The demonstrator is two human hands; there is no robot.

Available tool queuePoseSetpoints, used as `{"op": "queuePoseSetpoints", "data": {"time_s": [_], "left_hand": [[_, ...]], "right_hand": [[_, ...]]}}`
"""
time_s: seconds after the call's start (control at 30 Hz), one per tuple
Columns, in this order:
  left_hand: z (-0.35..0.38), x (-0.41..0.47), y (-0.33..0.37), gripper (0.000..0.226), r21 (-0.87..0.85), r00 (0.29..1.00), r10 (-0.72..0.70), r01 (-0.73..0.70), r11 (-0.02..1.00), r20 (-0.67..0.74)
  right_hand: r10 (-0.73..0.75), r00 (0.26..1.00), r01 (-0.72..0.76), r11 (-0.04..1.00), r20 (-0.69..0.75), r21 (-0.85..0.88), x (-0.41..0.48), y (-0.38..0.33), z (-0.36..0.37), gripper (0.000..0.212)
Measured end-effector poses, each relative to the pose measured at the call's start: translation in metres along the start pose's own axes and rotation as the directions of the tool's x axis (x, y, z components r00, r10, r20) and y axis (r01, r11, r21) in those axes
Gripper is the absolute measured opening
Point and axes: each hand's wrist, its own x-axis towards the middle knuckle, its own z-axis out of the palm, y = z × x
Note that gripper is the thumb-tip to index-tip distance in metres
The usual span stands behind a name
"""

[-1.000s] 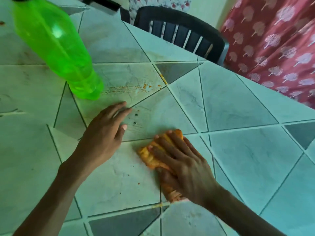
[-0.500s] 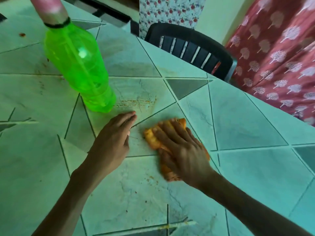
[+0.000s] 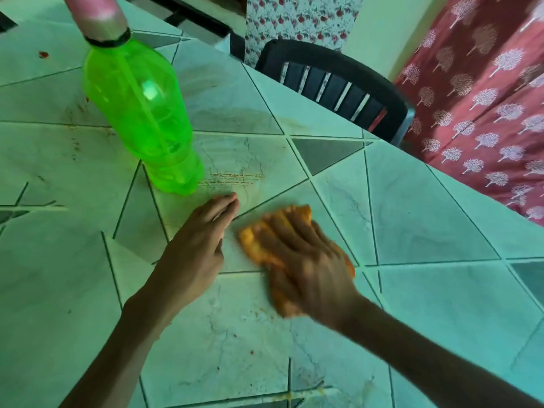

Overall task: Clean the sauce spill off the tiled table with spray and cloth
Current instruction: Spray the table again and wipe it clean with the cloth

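On the tiled table [image 3: 441, 201] the green spray bottle [image 3: 141, 113] stands just beyond the left hand [image 3: 194, 254], which lies flat, fingers straight. Beside it the blurred right hand [image 3: 306, 260] presses spread fingers onto the orange cloth [image 3: 251, 241], sauce streaks [image 3: 235, 175] just beyond

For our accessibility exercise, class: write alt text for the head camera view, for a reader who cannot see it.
A person's right hand presses an orange cloth on a tiled table, near reddish sauce streaks. The left hand rests flat beside it; a green plastic bottle stands behind.
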Motion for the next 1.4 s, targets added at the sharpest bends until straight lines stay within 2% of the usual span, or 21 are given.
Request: {"op": "queuePoseSetpoints", "data": {"time_s": [0.07, 0.17, 0.2, 0.27, 0.33, 0.37, 0.43, 0.5, 0.57, 0.63, 0.73, 0.8, 0.87, 0.97, 1.03, 1.1, 1.2, 1.23, 1.3, 1.33, 1.4], "left_hand": [[0.0, -0.001, -0.001, 0.067, 0.014, 1.0, 0.004, -0.004, 1.0, -0.009], [0.004, -0.001, -0.001, 0.067, 0.033, 1.0, -0.002, 0.003, 0.999, -0.021], [0.005, -0.001, -0.001, 0.067, 0.036, 1.0, -0.009, 0.01, 0.999, -0.026], [0.007, 0.0, 0.0, 0.066, 0.034, 0.999, -0.027, 0.028, 0.999, -0.028], [0.008, 0.001, 0.001, 0.065, 0.031, 0.999, -0.04, 0.041, 0.999, -0.028], [0.008, 0.001, 0.001, 0.065, 0.031, 0.999, -0.045, 0.046, 0.998, -0.028], [0.008, 0.001, 0.001, 0.065, 0.028, 0.998, -0.052, 0.052, 0.998, -0.02], [0.006, 0.001, 0.002, 0.065, 0.025, 0.999, -0.05, 0.05, 0.998, -0.005], [0.005, 0.002, 0.003, 0.064, 0.026, 0.999, -0.044, 0.044, 0.999, 0.009], [0.004, 0.004, 0.003, 0.064, 0.022, 0.999, -0.044, 0.044, 0.999, 0.013], [0.001, 0.004, 0.002, 0.063, 0.0, 0.999, -0.047, 0.047, 0.999, 0.011], [0.001, 0.004, 0.003, 0.063, -0.03, 0.998, -0.058, 0.059, 0.998, 0.016], [0.0, 0.003, 0.004, 0.062, -0.067, 0.997, -0.073, 0.074, 0.995, 0.025], [0.0, 0.002, 0.003, 0.06, -0.079, 0.999, -0.044, 0.046, 0.996, 0.022], [-0.002, -0.001, -0.002, 0.057, -0.089, 0.999, -0.026, 0.028, 0.996, 0.022], [-0.005, -0.009, -0.007, 0.053, -0.086, 1.0, -0.028, 0.029, 0.996, 0.01], [-0.005, -0.025, -0.012, 0.053, -0.048, 1.0, -0.029, 0.029, 0.998, -0.006], [-0.004, -0.029, -0.014, 0.054, -0.039, 1.0, -0.029, 0.029, 0.999, -0.008], [-0.002, -0.039, -0.014, 0.055, -0.017, 0.999, -0.034, 0.034, 0.999, -0.015], [-0.001, -0.044, -0.013, 0.056, -0.003, 0.999, -0.043, 0.043, 0.999, -0.018], [0.0, -0.05, -0.012, 0.056, -0.001, 0.998, -0.064, 0.064, 0.998, -0.028]], "right_hand": [[-0.023, 0.999, 0.023, 1.0, -0.047, -0.004, -0.01, 0.026, -0.005, 0.055], [0.139, 0.989, -0.146, 0.971, -0.048, -0.188, 0.055, 0.12, -0.018, 0.061], [0.253, 0.967, -0.255, 0.951, -0.036, -0.174, 0.081, 0.142, -0.024, 0.063], [0.486, 0.87, -0.488, 0.873, -0.09, -0.003, 0.125, 0.167, -0.033, 0.059], [0.619, 0.77, -0.602, 0.785, -0.152, 0.145, 0.147, 0.163, -0.036, 0.059], [0.643, 0.752, -0.624, 0.766, -0.146, 0.155, 0.15, 0.154, -0.033, 0.06], [0.573, 0.813, -0.565, 0.82, -0.107, 0.095, 0.134, 0.134, -0.019, 0.061], [0.395, 0.918, -0.394, 0.919, -0.04, 0.027, 0.101, 0.111, -0.005, 0.065], [0.29, 0.957, -0.29, 0.957, 0.007, -0.02, 0.088, 0.116, 0.003, 0.067], [0.369, 0.928, -0.369, 0.929, -0.051, 0.008, 0.114, 0.139, -0.008, 0.065], [0.597, 0.8, -0.586, 0.799, -0.062, 0.136, 0.16, 0.151, -0.029, 0.058], [0.599, 0.799, -0.59, 0.799, -0.059, 0.119, 0.161, 0.131, -0.026, 0.06], [0.495, 0.867, -0.492, 0.868, -0.053, 0.069, 0.131, 0.091, -0.013, 0.062], [0.153, 0.988, -0.151, 0.986, 0.023, -0.073, 0.032, 0.01, -0.005, 0.063], [0.009, 0.997, -0.002, 0.996, 0.082, -0.088, -0.049, -0.02, -0.007, 0.064], [-0.065, 0.992, 0.077, 0.991, 0.112, -0.111, -0.092, 0.007, -0.014, 0.061], [0.072, 0.994, -0.049, 0.969, 0.087, -0.242, -0.074, 0.071, -0.019, 0.062], [0.195, 0.979, -0.176, 0.957, 0.063, -0.228, -0.052, 0.08, -0.019, 0.064], [0.459, 0.888, -0.457, 0.884, -0.006, -0.095, -0.003, 0.067, -0.011, 0.064], [0.503, 0.864, -0.503, 0.864, -0.001, -0.017, 0.014, 0.046, -0.006, 0.063], [0.384, 0.923, -0.383, 0.923, -0.012, 0.016, 0.023, -0.012, 0.004, 0.062]]}}
